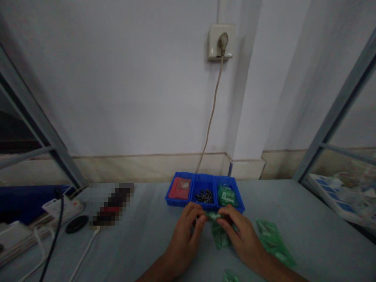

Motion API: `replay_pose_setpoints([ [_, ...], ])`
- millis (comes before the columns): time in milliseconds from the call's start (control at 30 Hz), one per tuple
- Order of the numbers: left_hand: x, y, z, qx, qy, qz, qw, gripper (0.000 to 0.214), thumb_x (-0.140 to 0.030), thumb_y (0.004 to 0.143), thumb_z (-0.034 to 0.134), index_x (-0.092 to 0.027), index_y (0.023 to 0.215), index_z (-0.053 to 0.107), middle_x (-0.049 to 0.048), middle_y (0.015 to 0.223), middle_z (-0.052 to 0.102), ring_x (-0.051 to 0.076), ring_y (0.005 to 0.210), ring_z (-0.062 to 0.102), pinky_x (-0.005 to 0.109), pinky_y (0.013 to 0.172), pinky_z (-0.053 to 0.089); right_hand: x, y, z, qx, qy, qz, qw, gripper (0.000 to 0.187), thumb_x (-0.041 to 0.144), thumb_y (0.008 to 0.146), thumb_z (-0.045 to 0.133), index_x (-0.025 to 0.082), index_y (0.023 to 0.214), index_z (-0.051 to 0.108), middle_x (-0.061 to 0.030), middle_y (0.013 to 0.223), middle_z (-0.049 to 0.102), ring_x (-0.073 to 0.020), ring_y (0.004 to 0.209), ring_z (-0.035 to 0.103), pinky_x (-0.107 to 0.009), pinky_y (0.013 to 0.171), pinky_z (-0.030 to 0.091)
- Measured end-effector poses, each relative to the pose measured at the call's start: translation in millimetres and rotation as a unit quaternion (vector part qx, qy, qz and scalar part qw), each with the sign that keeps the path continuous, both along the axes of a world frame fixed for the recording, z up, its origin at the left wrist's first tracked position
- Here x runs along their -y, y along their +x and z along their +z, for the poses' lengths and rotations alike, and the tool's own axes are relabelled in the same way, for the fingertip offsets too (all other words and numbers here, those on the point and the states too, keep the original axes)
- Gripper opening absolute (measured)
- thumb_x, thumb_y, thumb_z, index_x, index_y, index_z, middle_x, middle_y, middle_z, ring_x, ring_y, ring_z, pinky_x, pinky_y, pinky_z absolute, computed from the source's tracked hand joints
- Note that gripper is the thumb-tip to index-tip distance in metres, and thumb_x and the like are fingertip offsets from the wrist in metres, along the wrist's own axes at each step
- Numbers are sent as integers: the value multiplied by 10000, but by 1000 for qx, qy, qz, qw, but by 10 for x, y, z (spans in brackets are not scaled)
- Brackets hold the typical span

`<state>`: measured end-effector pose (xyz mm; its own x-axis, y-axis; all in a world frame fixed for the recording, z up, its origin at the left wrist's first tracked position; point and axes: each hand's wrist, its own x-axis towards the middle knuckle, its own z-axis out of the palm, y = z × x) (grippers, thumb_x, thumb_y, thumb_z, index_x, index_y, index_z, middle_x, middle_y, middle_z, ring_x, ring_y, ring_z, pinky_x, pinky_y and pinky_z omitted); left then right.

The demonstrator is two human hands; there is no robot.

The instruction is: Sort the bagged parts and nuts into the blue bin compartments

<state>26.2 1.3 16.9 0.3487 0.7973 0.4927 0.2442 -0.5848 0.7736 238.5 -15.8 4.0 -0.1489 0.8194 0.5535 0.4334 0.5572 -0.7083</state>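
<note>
A small green plastic bag (220,236) hangs between my hands, just in front of the blue bins. My left hand (188,231) is closed, its thumb and fingertips pinching the bag's upper edge from the left. On the other side, my right hand (242,237) pinches the same edge. The fingers partly hide the bag, and its contents cannot be made out. Beyond the hands, the left blue bin (170,202) holds red bags (179,188). Small black and silver parts (205,196) lie in the middle bin, and green packets (227,196) in the right one.
Right of my right hand lies a larger green bag (275,242); another green piece (230,276) is at the near edge. To the left are a pixelated object (113,207) with a white cable, a black disc (76,224) and a power strip (17,244). A wall stands behind.
</note>
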Motion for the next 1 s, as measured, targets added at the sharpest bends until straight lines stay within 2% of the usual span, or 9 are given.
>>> replay_pose_setpoints([
  [100,-12,6,-51,1,9,9,1000,159,-198,1080,503,-238,1144,644,69,1136,629,200,1005,612,330,896,519,-10,8,-28,-15,-44,-40,998,238,440,1083,561,242,1157,671,-7,884,697,-190,786,679,-276,738,522],
  [233,-29,6,-158,-7,7,-3,1000,402,-58,978,580,-304,1296,604,48,1238,619,194,1071,622,303,882,538,-17,13,-47,-20,-70,-36,997,282,472,1081,547,235,1164,674,-1,849,673,-192,761,668,-274,703,514],
  [367,-36,-14,-183,-28,12,-8,1000,553,-37,918,663,-343,1374,595,55,1312,601,218,1162,616,318,917,546,-2,-7,-37,-25,-66,-14,997,312,469,1078,553,246,1265,663,13,821,650,-182,735,658,-265,686,518],
  [500,-41,-28,-127,-37,23,7,999,298,-170,966,713,-292,1237,686,72,1249,632,235,1132,625,351,947,544,21,-9,-32,-21,-59,-1,998,303,454,1093,529,250,1271,665,23,776,619,-165,684,637,-251,635,505],
  [567,-44,-26,-98,-34,27,17,999,101,-259,1010,688,-249,1108,710,74,1165,655,233,1078,632,354,938,539,23,1,-29,-15,-46,9,999,298,433,1118,472,253,1216,688,5,806,661,-170,721,668,-258,674,528],
  [600,-46,-24,-87,-33,27,23,999,83,-298,1033,662,-233,1053,709,73,1120,663,230,1043,633,352,929,536,22,6,-27,-11,-33,11,999,306,425,1125,454,256,1196,698,-10,844,689,-180,769,690,-269,716,545],
  [700,-50,-17,-71,-42,23,43,998,232,-381,1075,589,-212,955,692,63,997,677,224,953,627,347,893,522,17,7,-16,9,18,-4,1000,268,430,1103,509,262,1183,702,-49,974,713,-212,894,706,-298,792,563],
  [833,-45,-12,-75,-55,12,42,998,272,-403,1096,541,-217,959,684,44,944,696,220,919,632,358,918,501,29,-17,-35,22,12,-14,1000,228,386,1072,576,261,1255,634,-36,965,678,-190,789,667,-284,712,550],
  [1000,-41,-7,-91,-64,18,30,997,293,-373,1118,476,-217,956,664,40,945,703,214,924,650,369,971,478,50,-13,-65,27,22,-1,999,249,293,1070,574,276,1318,583,-11,931,678,-173,756,653,-276,722,544],
])
